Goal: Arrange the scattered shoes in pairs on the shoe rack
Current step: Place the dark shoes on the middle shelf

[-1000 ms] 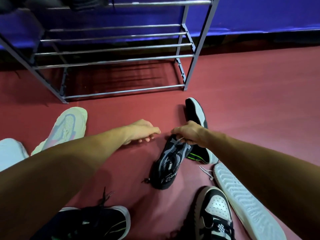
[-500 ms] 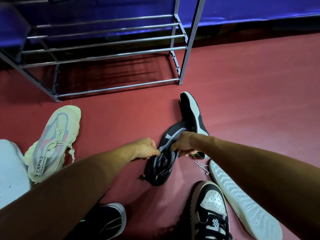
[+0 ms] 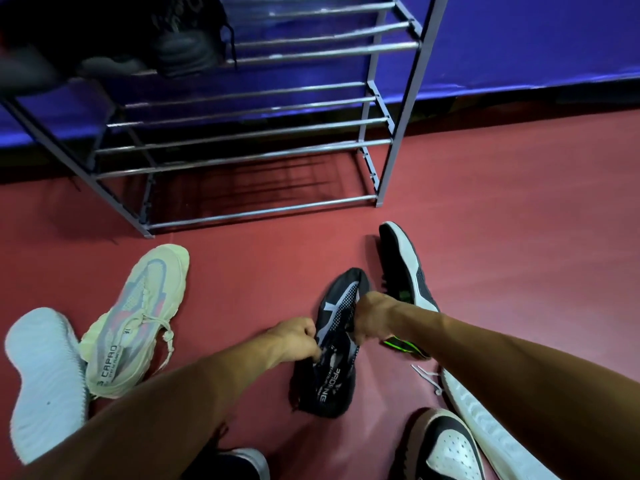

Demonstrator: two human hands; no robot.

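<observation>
A black and grey knit shoe (image 3: 332,358) lies on the red floor in the middle. My left hand (image 3: 296,339) pinches its left edge near the opening. My right hand (image 3: 372,318) grips its right side over the laces. Just behind my right hand a black shoe with a white sole and green marks (image 3: 403,278) lies on its side. The metal shoe rack (image 3: 242,140) stands beyond, with dark shoes (image 3: 180,43) on an upper shelf at the left.
A cream sneaker (image 3: 135,323) and a white-soled shoe turned sole-up (image 3: 46,382) lie at the left. A black and white sneaker (image 3: 446,448) and a long white sole (image 3: 485,420) lie at the lower right. A dark shoe (image 3: 239,464) shows at the bottom edge. A blue wall runs behind.
My left hand came across from the floor and took hold of the knit shoe's left edge. My right hand slid from the lace to the shoe's side. The view tilted up toward the rack.
</observation>
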